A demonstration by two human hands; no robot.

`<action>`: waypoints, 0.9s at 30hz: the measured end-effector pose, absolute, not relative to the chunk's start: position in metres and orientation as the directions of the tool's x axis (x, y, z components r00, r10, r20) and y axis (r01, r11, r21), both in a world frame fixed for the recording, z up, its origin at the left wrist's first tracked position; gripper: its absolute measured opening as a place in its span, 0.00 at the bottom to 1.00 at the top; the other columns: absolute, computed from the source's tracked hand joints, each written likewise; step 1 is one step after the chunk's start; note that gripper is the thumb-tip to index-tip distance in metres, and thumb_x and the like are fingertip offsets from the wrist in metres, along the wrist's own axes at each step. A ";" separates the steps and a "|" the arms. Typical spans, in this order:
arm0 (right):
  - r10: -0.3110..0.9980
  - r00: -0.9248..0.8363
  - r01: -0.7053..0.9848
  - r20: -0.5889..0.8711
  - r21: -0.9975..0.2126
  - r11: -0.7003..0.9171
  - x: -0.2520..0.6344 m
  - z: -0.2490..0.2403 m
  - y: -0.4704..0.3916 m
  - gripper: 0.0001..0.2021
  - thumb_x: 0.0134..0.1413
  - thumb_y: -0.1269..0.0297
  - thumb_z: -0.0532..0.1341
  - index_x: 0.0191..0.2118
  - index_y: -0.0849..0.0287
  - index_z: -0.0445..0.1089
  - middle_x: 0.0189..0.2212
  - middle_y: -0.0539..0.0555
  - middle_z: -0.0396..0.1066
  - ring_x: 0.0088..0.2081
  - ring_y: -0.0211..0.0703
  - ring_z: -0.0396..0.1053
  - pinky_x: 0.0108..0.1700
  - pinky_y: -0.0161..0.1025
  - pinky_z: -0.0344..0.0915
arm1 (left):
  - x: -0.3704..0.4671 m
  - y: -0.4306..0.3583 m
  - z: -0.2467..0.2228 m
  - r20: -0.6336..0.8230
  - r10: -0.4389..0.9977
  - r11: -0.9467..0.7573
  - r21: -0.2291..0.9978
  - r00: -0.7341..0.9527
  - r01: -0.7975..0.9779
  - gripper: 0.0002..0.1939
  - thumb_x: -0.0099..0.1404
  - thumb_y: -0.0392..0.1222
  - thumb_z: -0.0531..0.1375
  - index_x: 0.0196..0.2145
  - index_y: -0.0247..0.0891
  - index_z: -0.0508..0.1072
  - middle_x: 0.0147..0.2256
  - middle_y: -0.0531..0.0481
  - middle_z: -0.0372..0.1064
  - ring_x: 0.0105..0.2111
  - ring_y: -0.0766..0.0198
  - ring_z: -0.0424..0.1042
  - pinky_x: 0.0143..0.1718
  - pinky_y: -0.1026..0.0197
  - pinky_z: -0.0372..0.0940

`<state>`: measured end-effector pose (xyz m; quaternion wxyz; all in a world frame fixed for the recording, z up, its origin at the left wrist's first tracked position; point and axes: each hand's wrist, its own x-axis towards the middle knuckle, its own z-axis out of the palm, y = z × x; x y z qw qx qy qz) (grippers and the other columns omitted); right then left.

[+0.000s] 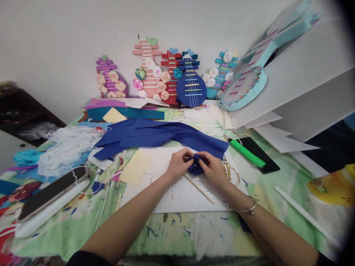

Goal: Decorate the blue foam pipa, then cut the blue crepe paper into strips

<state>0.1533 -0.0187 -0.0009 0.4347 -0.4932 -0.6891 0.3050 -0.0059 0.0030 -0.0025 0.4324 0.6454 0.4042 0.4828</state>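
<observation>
Between my two hands is a dark blue paper flower (195, 168), held just above a white board (158, 195). My left hand (181, 161) pinches its left side with bent fingers. On the other side, my right hand (212, 166) grips the petals between thumb and fingers. A thin wooden stick (199, 189) lies on the board below the flower. Gold-handled scissors (235, 176) rest beside my right hand, partly covered by it. Behind the hands stretches a long piece of dark blue paper (155, 135).
Decorated cardboard lutes, one dark blue (191, 90), lean against the wall. A green cutter (248, 153) lies on a black tablet-like slab (267, 166) at right. White string (69, 147) and a phone (52, 192) sit at left. A yellow-and-white container (332, 192) stands far right.
</observation>
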 end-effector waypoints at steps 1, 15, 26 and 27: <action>0.944 -0.128 0.430 0.303 -0.841 0.328 0.153 -0.001 -0.019 0.10 0.56 0.66 0.56 0.42 0.57 0.71 0.38 0.54 0.76 0.39 0.44 0.73 0.43 0.41 0.67 | -0.006 0.003 -0.002 0.275 0.939 -0.301 0.947 0.205 0.109 0.03 0.54 0.34 0.60 0.28 0.37 0.69 0.28 0.53 0.69 0.30 0.66 0.71 0.34 0.64 0.68; 0.913 -0.113 0.720 0.391 -0.602 0.347 0.152 0.001 -0.025 0.06 0.53 0.69 0.56 0.35 0.57 0.69 0.29 0.53 0.73 0.31 0.45 0.70 0.34 0.38 0.60 | -0.001 -0.003 0.003 0.300 0.940 -0.323 0.936 0.161 0.143 0.08 0.49 0.31 0.61 0.29 0.39 0.71 0.30 0.51 0.68 0.32 0.63 0.68 0.35 0.62 0.64; 0.872 -0.053 0.635 0.487 -0.658 0.406 0.159 0.004 -0.020 0.09 0.57 0.70 0.54 0.41 0.57 0.69 0.35 0.54 0.74 0.35 0.44 0.71 0.39 0.39 0.65 | -0.007 0.001 0.009 0.001 0.944 0.091 0.960 0.331 -0.263 0.18 0.62 0.53 0.58 0.43 0.39 0.68 0.43 0.44 0.69 0.37 0.60 0.72 0.32 0.61 0.68; 0.865 -0.064 0.624 0.497 -0.657 0.423 0.159 0.004 -0.020 0.09 0.57 0.70 0.54 0.41 0.57 0.70 0.36 0.54 0.74 0.36 0.44 0.71 0.40 0.40 0.65 | -0.007 0.001 0.009 -0.042 0.930 0.156 0.945 0.365 -0.289 0.18 0.61 0.54 0.58 0.43 0.39 0.68 0.43 0.43 0.69 0.36 0.60 0.72 0.32 0.60 0.69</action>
